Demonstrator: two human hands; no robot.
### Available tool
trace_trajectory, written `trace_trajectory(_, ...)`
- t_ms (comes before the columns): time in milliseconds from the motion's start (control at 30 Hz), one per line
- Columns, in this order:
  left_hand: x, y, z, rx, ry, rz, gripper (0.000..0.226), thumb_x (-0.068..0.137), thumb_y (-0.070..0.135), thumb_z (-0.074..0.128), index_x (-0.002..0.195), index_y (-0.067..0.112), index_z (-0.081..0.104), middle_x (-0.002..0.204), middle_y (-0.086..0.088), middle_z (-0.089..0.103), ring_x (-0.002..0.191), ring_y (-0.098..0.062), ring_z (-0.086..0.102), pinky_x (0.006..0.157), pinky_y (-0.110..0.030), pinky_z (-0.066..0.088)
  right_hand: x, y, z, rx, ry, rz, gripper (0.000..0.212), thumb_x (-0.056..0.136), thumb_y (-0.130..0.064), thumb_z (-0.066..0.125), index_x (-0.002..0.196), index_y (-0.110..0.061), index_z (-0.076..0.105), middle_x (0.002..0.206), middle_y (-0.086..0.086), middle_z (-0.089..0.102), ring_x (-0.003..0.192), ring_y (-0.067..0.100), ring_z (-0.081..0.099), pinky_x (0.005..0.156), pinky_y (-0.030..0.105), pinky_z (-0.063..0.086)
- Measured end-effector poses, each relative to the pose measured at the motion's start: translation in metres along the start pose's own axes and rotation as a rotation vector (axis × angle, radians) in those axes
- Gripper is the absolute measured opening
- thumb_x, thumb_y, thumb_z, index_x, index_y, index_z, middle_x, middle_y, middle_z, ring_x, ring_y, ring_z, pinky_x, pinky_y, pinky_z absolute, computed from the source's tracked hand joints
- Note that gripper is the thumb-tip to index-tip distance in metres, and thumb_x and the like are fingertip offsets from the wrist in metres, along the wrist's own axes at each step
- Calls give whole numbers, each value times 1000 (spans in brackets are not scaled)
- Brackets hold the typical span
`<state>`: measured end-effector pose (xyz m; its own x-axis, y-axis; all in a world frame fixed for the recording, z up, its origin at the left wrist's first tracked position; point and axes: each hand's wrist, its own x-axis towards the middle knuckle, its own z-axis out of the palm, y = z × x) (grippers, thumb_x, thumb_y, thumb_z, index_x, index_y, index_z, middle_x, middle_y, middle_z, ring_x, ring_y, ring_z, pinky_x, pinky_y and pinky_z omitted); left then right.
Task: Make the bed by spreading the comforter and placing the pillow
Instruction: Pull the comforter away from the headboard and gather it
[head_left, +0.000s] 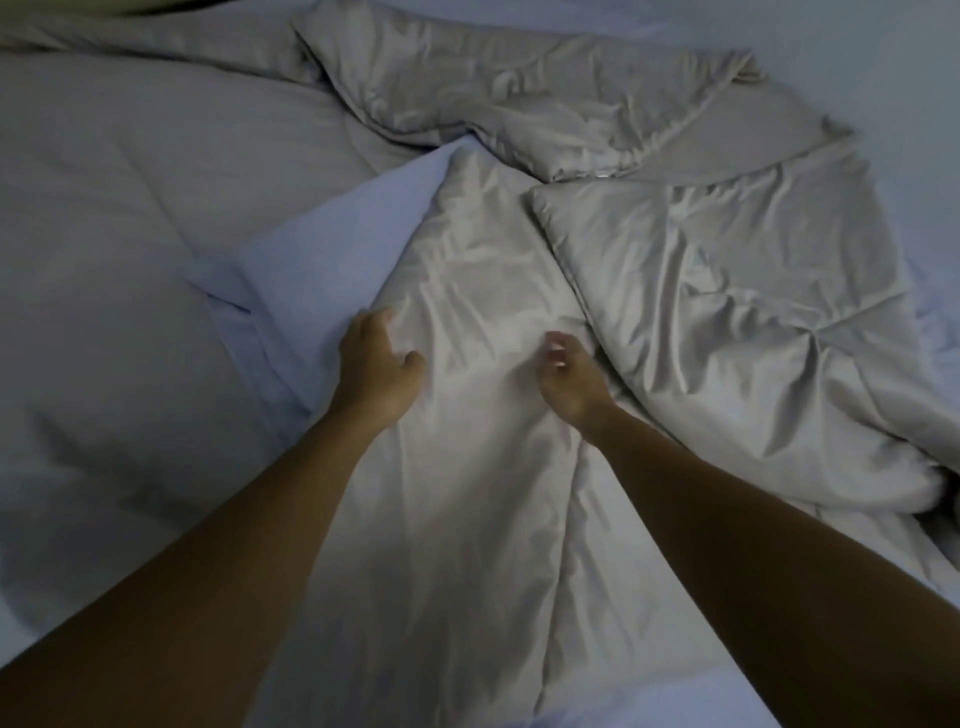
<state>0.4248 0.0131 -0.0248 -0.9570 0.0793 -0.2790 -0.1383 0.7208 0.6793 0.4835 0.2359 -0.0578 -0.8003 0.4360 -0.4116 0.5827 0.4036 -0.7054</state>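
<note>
A grey satin comforter (675, 270) lies crumpled and folded over itself across the middle and right of the bed. A pale blue pillow (332, 249) lies left of centre, its right side tucked under a comforter fold. My left hand (376, 364) rests on the comforter's left edge beside the pillow, fingers bent and apart, thumb on the fabric. My right hand (569, 374) hovers over the same long fold, its fingers loosely curled and blurred, with no fabric pinched between them. Both forearms reach in from the bottom.
The pale blue bed sheet (893, 78) shows at the far right and along the top. A smooth greyish-blue stretch of bedding (104, 218) fills the left side. The light is dim.
</note>
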Motion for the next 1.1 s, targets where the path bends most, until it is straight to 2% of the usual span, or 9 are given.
trace_trajectory(67, 16, -6, 11, 54, 0, -39, 78, 88, 25, 65, 152, 5, 25, 157, -17, 28, 145, -35, 25, 119, -45, 24, 35, 3, 0, -79, 26, 52, 45, 99, -20, 50, 141, -6, 43, 137, 19, 53, 126, 36, 53, 107, 47, 45)
trace_trajectory(233, 29, -4, 27, 271, 146, -55, 91, 85, 45, 69, 153, 13, 19, 149, -20, 39, 135, -42, 34, 109, -50, 27, 87, -4, -23, -142, 275, 116, 62, 103, -30, 44, 155, -4, 22, 157, 26, 30, 142, 42, 33, 116, 46, 25)
trace_trajectory(400, 29, -1, 32, 429, 139, 26, 42, 81, 44, 69, 109, 15, 58, 110, -13, 66, 108, -38, 54, 93, -42, 31, 123, -24, -42, -253, 188, -68, 71, 99, -64, 35, 155, -20, 30, 162, 15, 29, 149, 33, 27, 122, 44, 17)
trace_trajectory(567, 9, -3, 28, 110, 83, 295, 23, 71, 13, 73, 82, 10, 53, 87, -6, 55, 85, -28, 53, 70, -32, 38, 140, -36, -35, -391, 74, -188, 106, 81, -71, 61, 159, -17, 15, 165, 8, 24, 152, 27, 24, 125, 40, 19)
trace_trajectory(733, -19, -10, 12, -13, -74, 301, 28, 82, 6, 65, 90, 22, 44, 73, 5, 53, 72, -23, 53, 65, -33, 44, 121, -37, -45, -584, 41, -292, 72, 83, -50, 71, 145, -23, 47, 149, 10, 50, 137, 32, 47, 113, 37, 35)
trace_trajectory(833, -40, -12, 1, -52, -118, 266, 29, 86, 7, 62, 104, 21, 44, 83, 2, 56, 79, -26, 59, 68, -30, 43, 86, -37, -55, -595, 62, -399, 64, 63, -57, 75, 110, -14, 72, 128, 15, 59, 121, 34, 55, 105, 35, 42)
trace_trajectory(900, -64, -10, -9, -102, -155, 266, 36, 89, 5, 60, 119, 18, 47, 92, 4, 58, 84, -19, 58, 70, -21, 40, 58, -29, -62, -481, -31, -405, 63, 53, -52, 77, 97, -7, 68, 118, 13, 59, 111, 34, 58, 98, 37, 48)
trace_trajectory(967, -93, -8, -20, -125, -188, 262, 48, 91, 5, 58, 134, 19, 44, 104, 3, 60, 92, -16, 58, 74, -16, 39, 21, -19, -66, -325, -116, -318, 63, 58, -29, 86, 111, -7, 60, 117, 9, 59, 108, 30, 60, 90, 36, 50)
trace_trajectory(1100, -163, -17, -40, -89, -266, 237, 62, 90, 13, 59, 146, 26, 36, 125, -5, 62, 114, -23, 58, 92, -27, 43, -65, 12, -68, -225, -159, -116, 110, 52, -34, 85, 148, -25, 30, 136, -9, 44, 124, 14, 48, 101, 35, 45)
